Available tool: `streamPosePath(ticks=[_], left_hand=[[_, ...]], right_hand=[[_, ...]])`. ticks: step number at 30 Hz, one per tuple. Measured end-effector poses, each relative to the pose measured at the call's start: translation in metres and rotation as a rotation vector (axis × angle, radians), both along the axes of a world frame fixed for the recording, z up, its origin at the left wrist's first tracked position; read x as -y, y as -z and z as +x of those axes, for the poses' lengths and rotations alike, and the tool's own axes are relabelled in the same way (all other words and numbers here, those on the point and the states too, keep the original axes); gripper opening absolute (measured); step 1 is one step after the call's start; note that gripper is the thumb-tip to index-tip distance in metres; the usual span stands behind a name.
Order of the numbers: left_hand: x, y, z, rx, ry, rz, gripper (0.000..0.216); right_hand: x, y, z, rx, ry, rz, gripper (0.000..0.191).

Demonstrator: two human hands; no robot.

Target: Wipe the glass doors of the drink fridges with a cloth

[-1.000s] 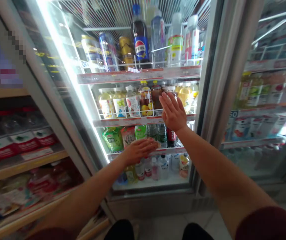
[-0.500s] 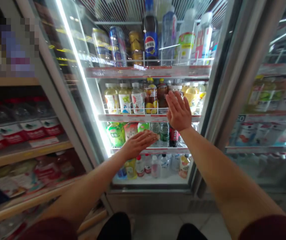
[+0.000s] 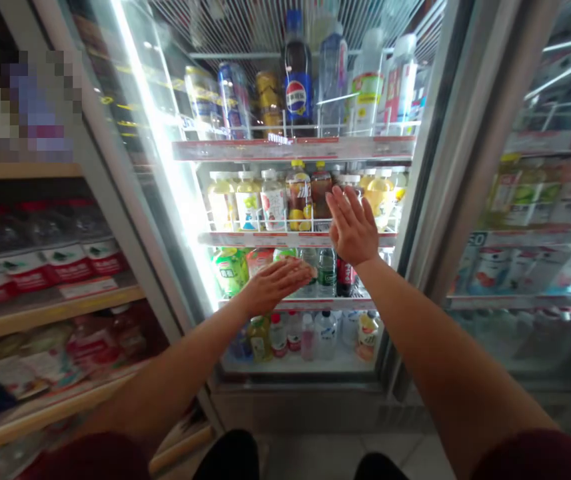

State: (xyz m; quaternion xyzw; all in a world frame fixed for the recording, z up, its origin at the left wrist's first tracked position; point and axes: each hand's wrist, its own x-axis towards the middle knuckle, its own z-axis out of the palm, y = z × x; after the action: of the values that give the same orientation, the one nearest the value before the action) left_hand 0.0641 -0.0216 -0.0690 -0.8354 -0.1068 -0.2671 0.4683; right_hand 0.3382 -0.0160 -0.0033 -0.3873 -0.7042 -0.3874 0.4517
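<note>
I face an open drinks cooler with lit wire shelves. My right hand point(image 3: 351, 227) is raised flat, fingers stretched upward, in front of the second shelf point(image 3: 265, 239) beside an amber tea bottle point(image 3: 320, 190) and a yellow juice bottle point(image 3: 380, 191). My left hand point(image 3: 274, 285) lies flat, palm down and fingers together, in front of the third shelf, near a green pouch point(image 3: 230, 270) and clear water bottles point(image 3: 325, 272). Neither hand holds anything. A Pepsi bottle point(image 3: 298, 80) stands on the top shelf.
The cooler's glass door point(image 3: 130, 167) stands swung open at the left. Wooden shelves point(image 3: 50, 310) with packaged goods run along the left. A closed cooler door point(image 3: 540, 200) with more drinks is at the right. Small bottles point(image 3: 305, 333) line the bottom shelf.
Both hands stay flat in front of the shelves, barely moving. The view has shifted slightly, so the cooler sits a little further right and lower than one second ago.
</note>
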Motion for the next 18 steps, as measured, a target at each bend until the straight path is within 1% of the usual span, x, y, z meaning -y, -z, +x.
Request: streamPosePath(ticks=[1, 2, 4, 5, 6, 7, 8, 9, 10, 11, 12, 14, 15, 16, 17, 18], left_hand=[[-0.001, -0.006, -0.004, -0.010, -0.013, 0.009, 0.057], [-0.003, -0.020, -0.008, 0.045, -0.034, 0.023, 0.057], [-0.012, -0.065, -0.015, 0.252, -0.094, 0.044, 0.060], [-0.016, -0.089, -0.016, 0.375, -0.109, 0.053, 0.059], [-0.021, -0.110, -0.016, 0.486, -0.117, 0.058, 0.058], [-0.024, -0.124, -0.014, 0.577, -0.118, 0.058, 0.056], [-0.026, -0.129, -0.011, 0.641, -0.116, 0.056, 0.056], [-0.026, -0.126, -0.006, 0.675, -0.112, 0.049, 0.056], [-0.025, -0.113, -0.001, 0.675, -0.102, 0.044, 0.058], [-0.022, -0.094, 0.005, 0.639, -0.091, 0.039, 0.060], [-0.019, -0.071, 0.009, 0.568, -0.075, 0.037, 0.063], [-0.011, -0.028, 0.014, 0.300, -0.046, 0.041, 0.069], [-0.009, -0.014, 0.014, 0.172, -0.043, 0.023, 0.070], [-0.007, -0.008, 0.013, 0.088, -0.048, 0.003, 0.071], [-0.007, -0.012, 0.010, 0.059, -0.060, -0.016, 0.069], [-0.008, -0.025, 0.007, 0.092, -0.078, -0.027, 0.068]], right_hand=[[-0.001, 0.000, 0.000, 0.003, -0.001, 0.007, 0.063], [-0.001, 0.000, 0.000, 0.004, -0.001, 0.011, 0.063], [-0.001, 0.000, 0.000, 0.005, 0.003, 0.014, 0.063], [-0.001, 0.000, 0.000, 0.005, 0.004, 0.015, 0.064], [-0.001, 0.000, 0.000, 0.005, 0.005, 0.015, 0.064], [-0.001, 0.000, 0.000, 0.005, 0.003, 0.016, 0.064], [0.000, 0.000, 0.000, 0.005, 0.002, 0.018, 0.063], [0.000, 0.000, 0.000, 0.007, 0.002, 0.018, 0.063], [0.000, 0.000, 0.000, 0.008, 0.006, 0.017, 0.062], [0.001, 0.000, 0.000, 0.007, 0.012, 0.014, 0.062], [0.001, 0.000, 0.000, 0.007, 0.018, 0.010, 0.062], [0.001, 0.000, 0.000, 0.009, 0.028, 0.003, 0.062], [0.000, 0.000, 0.000, 0.009, 0.033, 0.002, 0.062], [0.000, -0.001, 0.000, 0.010, 0.039, 0.005, 0.062], [0.000, -0.001, 0.000, 0.013, 0.047, 0.010, 0.062], [0.000, -0.001, -0.001, 0.017, 0.056, 0.019, 0.061]])
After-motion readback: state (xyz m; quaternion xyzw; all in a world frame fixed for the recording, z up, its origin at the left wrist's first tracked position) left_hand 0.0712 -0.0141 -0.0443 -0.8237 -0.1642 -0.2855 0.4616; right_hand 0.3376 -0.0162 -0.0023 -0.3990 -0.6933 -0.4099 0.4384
